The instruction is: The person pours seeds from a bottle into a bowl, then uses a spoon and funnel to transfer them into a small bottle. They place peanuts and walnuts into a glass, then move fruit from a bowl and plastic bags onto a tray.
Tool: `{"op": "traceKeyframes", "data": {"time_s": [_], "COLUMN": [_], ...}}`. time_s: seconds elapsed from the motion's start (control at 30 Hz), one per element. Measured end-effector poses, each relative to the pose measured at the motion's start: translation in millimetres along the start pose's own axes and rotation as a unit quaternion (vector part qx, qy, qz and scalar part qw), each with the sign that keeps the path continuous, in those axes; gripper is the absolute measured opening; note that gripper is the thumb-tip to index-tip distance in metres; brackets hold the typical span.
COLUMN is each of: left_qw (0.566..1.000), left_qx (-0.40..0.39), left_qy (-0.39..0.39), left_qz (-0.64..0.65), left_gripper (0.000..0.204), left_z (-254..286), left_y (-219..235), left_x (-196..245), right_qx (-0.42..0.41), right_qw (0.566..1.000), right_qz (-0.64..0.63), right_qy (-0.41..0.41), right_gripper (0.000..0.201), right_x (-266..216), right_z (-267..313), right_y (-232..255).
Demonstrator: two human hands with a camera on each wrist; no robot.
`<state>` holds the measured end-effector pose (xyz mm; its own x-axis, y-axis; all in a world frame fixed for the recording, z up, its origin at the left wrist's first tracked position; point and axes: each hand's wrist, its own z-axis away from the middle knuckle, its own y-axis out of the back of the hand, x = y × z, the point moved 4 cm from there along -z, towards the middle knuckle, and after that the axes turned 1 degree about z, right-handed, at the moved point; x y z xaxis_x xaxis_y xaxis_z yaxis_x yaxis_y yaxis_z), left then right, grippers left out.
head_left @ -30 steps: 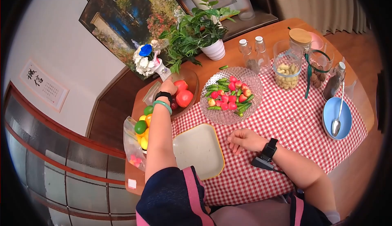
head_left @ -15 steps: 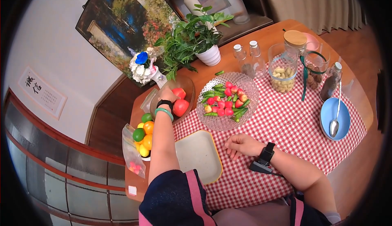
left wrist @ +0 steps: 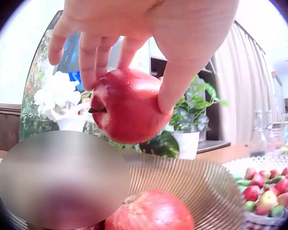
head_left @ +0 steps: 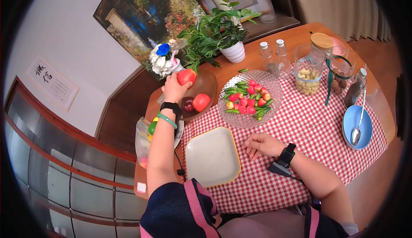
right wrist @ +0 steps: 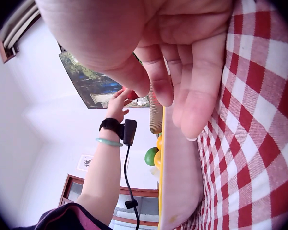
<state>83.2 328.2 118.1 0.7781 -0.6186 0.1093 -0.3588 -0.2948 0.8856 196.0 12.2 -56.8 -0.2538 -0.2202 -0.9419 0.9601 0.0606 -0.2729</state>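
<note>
The left hand (head_left: pixel 174 88) holds a red apple (head_left: pixel 186 77) up over a ribbed glass bowl (head_left: pixel 210 81). In the left wrist view the thumb and fingers pinch the apple (left wrist: pixel 129 106) from its sides, its stem facing left. Below it in the bowl lie another red apple (head_left: pixel 201 102) and a dark red fruit (head_left: pixel 188 105). The right hand (head_left: pixel 264 144) rests on the checked cloth beside a cream square dish (head_left: pixel 212 156) with a yellow rim. Its fingers hang loosely bent with nothing between them, as the right wrist view shows of that hand (right wrist: pixel 173 62).
A glass bowl (head_left: pixel 274 81) of small red fruits and green peppers stands mid-table. Beyond are a potted plant (head_left: pixel 234 52), small bottles and a peanut jar (head_left: pixel 307 78). A blue bowl (head_left: pixel 365 139) with a spoon is at right. Citrus fruits (right wrist: pixel 151 156) stand at left.
The left hand has risen from inside the ribbed bowl and now has an apple in its grip. The right hand stays by the dish. The head view has shifted a little.
</note>
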Motion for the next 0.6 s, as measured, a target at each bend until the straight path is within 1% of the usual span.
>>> {"op": "traceKeyframes", "data": {"time_s": [0.07,0.1,0.2,0.27,0.3,0.33,0.37,0.4,0.47,0.57,0.6], "left_qw": [0.999,0.998,0.987,0.985,0.982,0.978,0.978,0.977,0.972,0.949,0.935], "left_qx": [0.023,0.016,0.020,-0.006,-0.048,-0.074,-0.082,-0.116,-0.176,-0.255,-0.303], "left_qy": [-0.021,-0.036,-0.106,-0.149,-0.157,-0.148,-0.166,-0.150,-0.137,-0.149,-0.135], "left_qz": [0.042,0.057,0.116,0.087,0.099,0.129,0.092,0.097,0.078,0.107,0.124], "left_gripper": [0.073,0.073,0.071,0.069,0.067,0.066,0.065,0.065,0.066,0.070,0.071], "left_z": [14,26,76,113,133,151,169,184,206,228,232], "left_y": [25,37,69,72,73,65,63,60,60,50,47], "left_x": [2,5,24,30,36,33,34,35,38,29,26], "right_qx": [0.000,0.001,0.014,0.013,0.013,0.013,0.011,0.016,0.026,0.027,0.027], "right_qw": [1.000,1.000,1.000,1.000,1.000,1.000,1.000,1.000,0.999,0.999,0.999], "right_qz": [0.005,0.012,0.008,0.010,0.012,0.013,0.010,0.014,0.020,0.016,0.014], "right_qy": [0.000,-0.002,0.005,0.009,0.012,0.014,0.017,0.017,0.015,0.026,0.029], "right_gripper": [0.026,0.027,0.026,0.024,0.024,0.023,0.023,0.022,0.022,0.022,0.022], "right_x": [-1,-1,0,1,2,2,3,2,0,6,8], "right_z": [0,-1,0,-1,-1,-1,-2,-1,1,-2,-3], "right_y": [0,0,-1,-1,0,0,0,-1,-2,1,1]}}
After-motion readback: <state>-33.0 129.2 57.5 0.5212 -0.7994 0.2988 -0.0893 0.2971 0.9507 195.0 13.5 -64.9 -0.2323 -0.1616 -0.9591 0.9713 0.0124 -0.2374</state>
